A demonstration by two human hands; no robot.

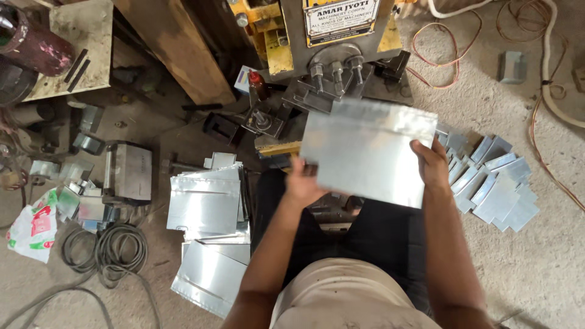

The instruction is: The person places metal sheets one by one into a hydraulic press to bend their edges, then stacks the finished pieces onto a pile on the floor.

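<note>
1. Sheet metal panel (365, 152) sits in front of the press (332, 55); we grip it with both hands, left hand (303, 181) on its lower left edge, right hand (431, 163) on its right edge.
2. Flat sheets (204, 204) lie stacked to our left, small cut pieces (496, 186) piled to our right, so we judge the work midway.
3. A pale rectangular label plate (341, 21) fronts the press; a white, red and green bag (33, 228) lies far left.

A small sheet-metal workshop, seen from above the press.

I'm looking down at a heavy press machine (332, 55) with bolted tooling, standing on a dusty concrete floor (536, 268). Stacks of cut metal sheets (207, 204) lie to one side, a heap of small offcuts (496, 183) to the other, with coiled cables (106, 250) and loose steel blocks (128, 170) scattered about.
</note>
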